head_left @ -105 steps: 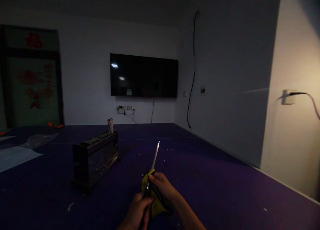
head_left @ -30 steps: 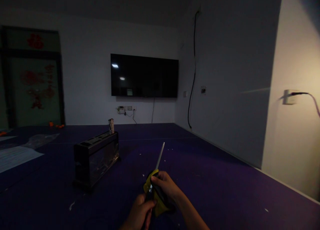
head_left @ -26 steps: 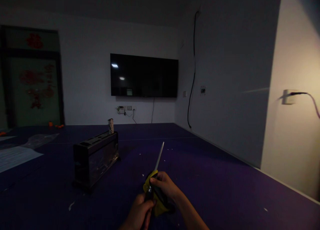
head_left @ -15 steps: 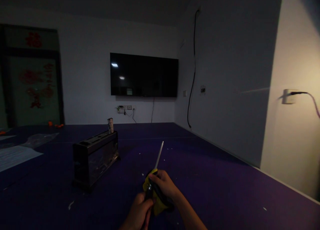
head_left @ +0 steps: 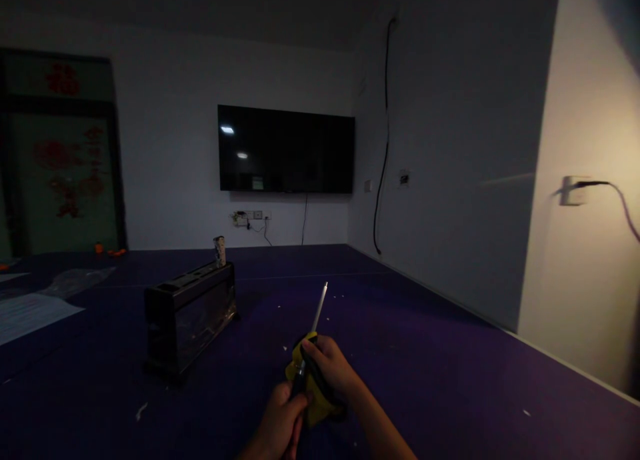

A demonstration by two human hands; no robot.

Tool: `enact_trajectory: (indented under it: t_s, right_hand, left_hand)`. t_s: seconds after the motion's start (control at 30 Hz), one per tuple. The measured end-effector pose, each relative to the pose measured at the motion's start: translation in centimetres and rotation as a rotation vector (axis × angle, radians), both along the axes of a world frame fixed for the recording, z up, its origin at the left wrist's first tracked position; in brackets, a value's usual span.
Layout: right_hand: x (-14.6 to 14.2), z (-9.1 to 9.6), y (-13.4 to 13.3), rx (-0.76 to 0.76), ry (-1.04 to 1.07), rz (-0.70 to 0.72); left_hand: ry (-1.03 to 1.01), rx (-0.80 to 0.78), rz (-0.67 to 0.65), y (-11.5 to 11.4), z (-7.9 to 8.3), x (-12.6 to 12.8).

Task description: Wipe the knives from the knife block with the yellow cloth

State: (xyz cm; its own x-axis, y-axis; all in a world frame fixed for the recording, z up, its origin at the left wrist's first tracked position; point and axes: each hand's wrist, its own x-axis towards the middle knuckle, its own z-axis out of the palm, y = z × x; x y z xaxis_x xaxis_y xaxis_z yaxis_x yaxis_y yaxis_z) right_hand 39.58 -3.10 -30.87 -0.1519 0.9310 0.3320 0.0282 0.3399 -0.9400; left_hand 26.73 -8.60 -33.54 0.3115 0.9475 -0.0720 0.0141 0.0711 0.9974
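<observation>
In front of me, low in the head view, my left hand is closed around the dark handle of a long-shafted metal tool. Its slim, pale shaft points forward and up, with a narrower tip. A yellow cloth with black parts is wrapped around the middle of the shaft. My right hand grips this cloth, its thumb pressed along the top. The end of the handle is hidden by my left hand.
A long dark box-like device stands to the left, with a speckled upright piece at its far end. Paper sheets and clear plastic lie at far left. White scraps dot the purple table.
My right hand has moved slightly up the shaft with the cloth. My left hand stays almost in place; the whole view shifts a little.
</observation>
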Motion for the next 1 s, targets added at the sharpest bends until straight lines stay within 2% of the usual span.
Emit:
enact_trajectory:
  t_s: [0.2, 0.4, 0.77, 1.0]
  right_hand:
    - [0.3, 0.7, -0.3, 0.014, 0.024, 0.006]
    - [0.9, 0.6, 0.1, 0.012, 0.058, 0.044]
    - [2.3, 1.4, 0.4, 0.038, 0.102, -0.09]
    - [2.2, 1.0, 0.6, 0.017, 0.095, -0.108]
  left_hand:
    - [0.02, -0.027, 0.012, 0.1, -0.2, 0.1]
    - [0.047, -0.036, -0.013, 0.0, 0.3, 0.1]
    - [0.124, -0.032, -0.036, -0.1, 0.3, 0.3]
    - [0.082, -0.04, -0.058, -0.2, 0.2, 0.0]
